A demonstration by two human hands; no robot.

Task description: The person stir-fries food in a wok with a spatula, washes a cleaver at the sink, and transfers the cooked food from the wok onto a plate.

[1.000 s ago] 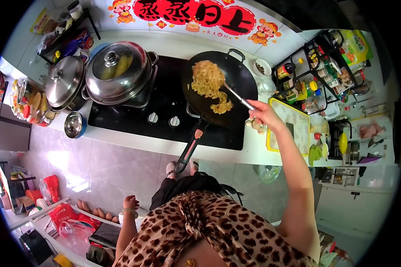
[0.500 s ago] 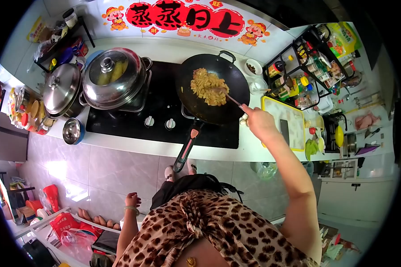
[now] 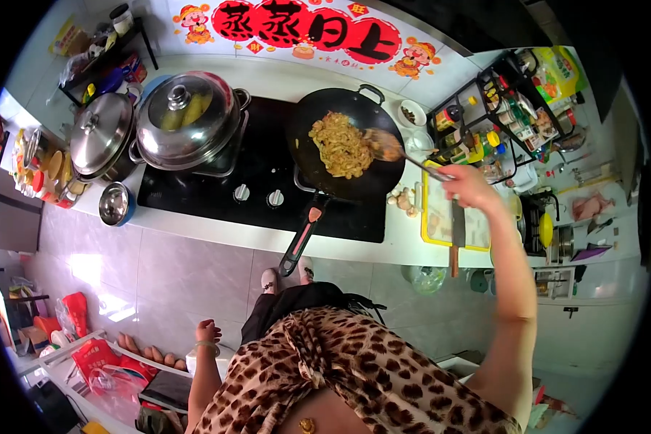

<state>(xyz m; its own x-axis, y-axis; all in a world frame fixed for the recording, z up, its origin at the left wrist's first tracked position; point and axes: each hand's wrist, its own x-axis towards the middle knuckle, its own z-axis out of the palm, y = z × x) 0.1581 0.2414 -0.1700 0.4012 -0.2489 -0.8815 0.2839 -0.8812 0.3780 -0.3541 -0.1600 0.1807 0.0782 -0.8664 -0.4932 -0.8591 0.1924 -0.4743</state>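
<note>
My right hand (image 3: 470,188) is closed around the handle of a spatula (image 3: 423,166). The spatula's broad head rests in the black wok (image 3: 307,166), at the right side of a heap of browned, chopped food (image 3: 340,148). The wok sits on the right part of the black cooktop (image 3: 267,228), its long handle pointing toward my body. My left hand (image 3: 208,331) hangs low beside my body, away from the counter. Its fingers look curled in, with nothing visible in them.
A lidded steamer pot (image 3: 184,137) and another lidded pot (image 3: 103,134) stand left of the wok, near a metal bowl (image 3: 114,202). On the right lie garlic bulbs (image 3: 405,199) and a yellow-rimmed cutting board (image 3: 427,210) with a knife (image 3: 458,228). A condiment rack (image 3: 484,108) stands behind.
My right hand has moved right and toward my body, drawing the spatula head from the food's middle to its right side. The food heap has shifted slightly. My left hand still hangs low.
</note>
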